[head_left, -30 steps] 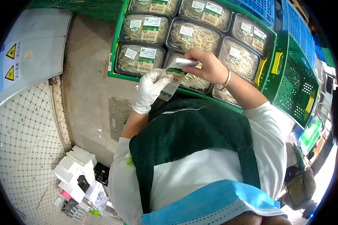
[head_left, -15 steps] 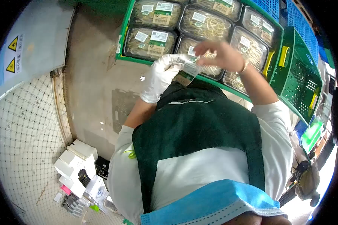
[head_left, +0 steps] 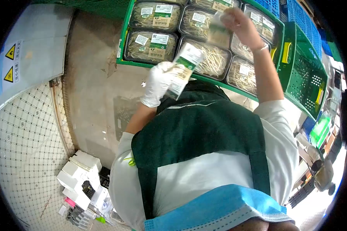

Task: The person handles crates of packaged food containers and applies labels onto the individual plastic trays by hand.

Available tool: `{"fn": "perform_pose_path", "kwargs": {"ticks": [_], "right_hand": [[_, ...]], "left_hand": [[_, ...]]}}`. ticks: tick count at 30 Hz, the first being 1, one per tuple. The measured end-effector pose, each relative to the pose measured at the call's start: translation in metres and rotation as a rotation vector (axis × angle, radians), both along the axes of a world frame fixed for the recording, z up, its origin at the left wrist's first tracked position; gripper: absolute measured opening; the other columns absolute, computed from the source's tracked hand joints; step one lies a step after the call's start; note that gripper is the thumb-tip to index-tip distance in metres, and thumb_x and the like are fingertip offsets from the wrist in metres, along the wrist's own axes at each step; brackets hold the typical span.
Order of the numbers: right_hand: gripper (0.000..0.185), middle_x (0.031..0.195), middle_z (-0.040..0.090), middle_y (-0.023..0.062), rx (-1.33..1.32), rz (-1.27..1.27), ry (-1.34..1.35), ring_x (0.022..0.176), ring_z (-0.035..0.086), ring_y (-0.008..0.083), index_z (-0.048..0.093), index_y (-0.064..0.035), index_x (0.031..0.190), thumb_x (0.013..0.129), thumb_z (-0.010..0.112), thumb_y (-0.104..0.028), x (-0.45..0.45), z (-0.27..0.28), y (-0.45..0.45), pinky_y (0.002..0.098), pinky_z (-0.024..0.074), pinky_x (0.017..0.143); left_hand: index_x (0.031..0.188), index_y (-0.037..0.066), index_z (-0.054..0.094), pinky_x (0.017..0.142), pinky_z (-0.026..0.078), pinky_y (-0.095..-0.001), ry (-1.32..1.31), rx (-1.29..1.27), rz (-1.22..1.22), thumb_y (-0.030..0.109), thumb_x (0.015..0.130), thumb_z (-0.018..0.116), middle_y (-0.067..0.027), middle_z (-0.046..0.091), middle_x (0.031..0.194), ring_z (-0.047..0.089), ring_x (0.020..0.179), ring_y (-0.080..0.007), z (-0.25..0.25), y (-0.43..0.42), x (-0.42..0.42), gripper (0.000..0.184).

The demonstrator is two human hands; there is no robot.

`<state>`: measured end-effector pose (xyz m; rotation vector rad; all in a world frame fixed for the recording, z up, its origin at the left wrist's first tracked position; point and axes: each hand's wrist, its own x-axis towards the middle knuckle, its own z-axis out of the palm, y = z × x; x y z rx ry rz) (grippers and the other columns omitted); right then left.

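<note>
My left hand (head_left: 157, 82), in a white glove, is closed around printed green, white and tan labels (head_left: 189, 57) at the crate's near edge. My bare right hand (head_left: 243, 27) pinches a single label (head_left: 218, 34), smeared by motion, above the packs. Below them, a green crate (head_left: 123, 57) holds rows of black trays of bean sprouts under clear film. The left-hand tray (head_left: 137, 41) carries a white sticker and a green-tan label. The near middle tray (head_left: 213, 61) is partly covered by the left hand's labels. Only a white sticker shows on the near right tray (head_left: 241, 81).
A second green crate (head_left: 302, 73) with yellow handles stands at the right, beside blue crates (head_left: 304, 23). White boxes (head_left: 75, 173) sit on the floor at lower left. A grey panel with warning signs (head_left: 9, 63) stands at far left. A person (head_left: 323, 173) is at far right.
My right hand has moved up and away from my left, carrying a label over the trays. The labels in my left hand have turned, so their printed face shows.
</note>
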<state>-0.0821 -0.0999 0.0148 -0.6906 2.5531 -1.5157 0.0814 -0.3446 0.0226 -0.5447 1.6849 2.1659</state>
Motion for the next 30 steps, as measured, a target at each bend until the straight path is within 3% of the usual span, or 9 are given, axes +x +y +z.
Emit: {"fn": "perform_pose_path", "kwargs": {"ticks": [2,5,10,13,14,19,24,26,30], "right_hand": [[0.036,0.1,0.053,0.0155,0.214,0.041,0.117,0.095,0.053,0.0222,0.044,-0.0022,0.107,0.078,0.058,-0.019,-0.024,-0.025,0.002,0.0331,0.0431,0.078],[0.043,0.09,0.049,0.0093,0.738,-0.099,0.519,0.092,0.048,0.0271,0.045,-0.0079,0.105,0.073,0.058,-0.035,-0.016,-0.086,-0.008,0.0367,0.0396,0.077],[0.06,0.111,0.047,0.0171,0.665,-0.363,0.526,0.098,0.046,0.0325,0.033,-0.0048,0.12,0.076,0.057,-0.037,0.023,-0.059,-0.02,0.0414,0.035,0.086],[0.046,0.085,0.058,0.0107,-0.344,0.302,-0.453,0.08,0.056,0.0183,0.045,-0.0025,0.11,0.076,0.062,-0.029,0.069,-0.014,-0.043,0.0302,0.0454,0.069],[0.036,0.081,0.058,0.0109,-0.074,0.298,-0.31,0.075,0.057,0.019,0.048,-0.005,0.106,0.077,0.061,-0.023,0.086,0.01,-0.05,0.0293,0.0456,0.066],[0.023,0.074,0.059,0.0114,0.077,0.275,-0.237,0.067,0.058,0.0152,0.054,-0.0021,0.093,0.073,0.063,-0.011,0.115,0.022,-0.063,0.0286,0.0443,0.059],[0.01,0.069,0.062,0.0056,0.075,-0.088,0.17,0.059,0.061,0.0164,0.064,-0.0105,0.076,0.071,0.065,-0.019,0.106,0.019,-0.053,0.0258,0.0479,0.052],[0.013,0.069,0.062,0.0066,0.176,-0.273,0.211,0.057,0.059,0.0164,0.063,-0.0075,0.08,0.072,0.065,-0.018,0.068,0.026,-0.023,0.0267,0.0481,0.053],[0.033,0.089,0.057,0.0107,0.465,-0.036,0.086,0.081,0.055,0.0245,0.051,-0.0055,0.098,0.073,0.063,-0.024,0.078,-0.005,-0.002,0.0349,0.0458,0.07]], "left_hand": [[0.083,-0.003,0.056,0.054,0.049,-0.024,-0.065,0.112,0.132,0.001,0.077,0.055,-0.0116,0.061,0.077,0.06,0.062,-0.0152,-0.01,-0.012,0.003,0.008],[0.082,-0.003,0.056,0.054,0.049,-0.0231,-0.09,0.106,0.134,0.002,0.077,0.056,-0.0117,0.061,0.076,0.06,0.062,-0.0151,-0.012,-0.021,0.004,0.008],[0.094,-0.001,0.055,0.06,0.048,-0.0225,0.056,0.0,0.074,0.0,0.077,0.055,-0.0073,0.06,0.082,0.058,0.071,-0.012,-0.015,-0.018,0.007,0.017],[0.1,0.001,0.054,0.069,0.046,-0.0221,0.075,0.038,0.005,-0.002,0.077,0.056,-0.0054,0.059,0.088,0.055,0.079,-0.0096,-0.002,-0.006,0.003,0.023],[0.101,0.0,0.053,0.071,0.045,-0.0223,0.108,-0.032,-0.057,-0.002,0.077,0.056,-0.0057,0.059,0.09,0.055,0.081,-0.0094,-0.001,-0.004,0.002,0.024],[0.094,0.001,0.056,0.069,0.043,-0.0213,0.281,-0.037,-0.146,0.003,0.077,0.06,-0.0043,0.06,0.087,0.053,0.078,-0.0076,0.007,0.001,-0.004,0.018],[0.078,0.002,0.057,0.06,0.041,-0.0192,0.137,-0.215,-0.095,0.007,0.073,0.065,-0.0015,0.059,0.074,0.05,0.066,-0.0047,0.008,-0.002,0.001,0.01],[0.076,0.003,0.057,0.056,0.041,-0.0186,0.144,-0.121,-0.113,0.007,0.072,0.066,-0.0014,0.058,0.071,0.05,0.061,-0.0053,0.01,-0.006,0.006,0.01],[0.079,-0.001,0.057,0.053,0.048,-0.0237,0.06,0.045,0.041,0.0,0.073,0.06,-0.0088,0.061,0.075,0.059,0.061,-0.0134,-0.022,-0.056,0.017,0.007]]}}
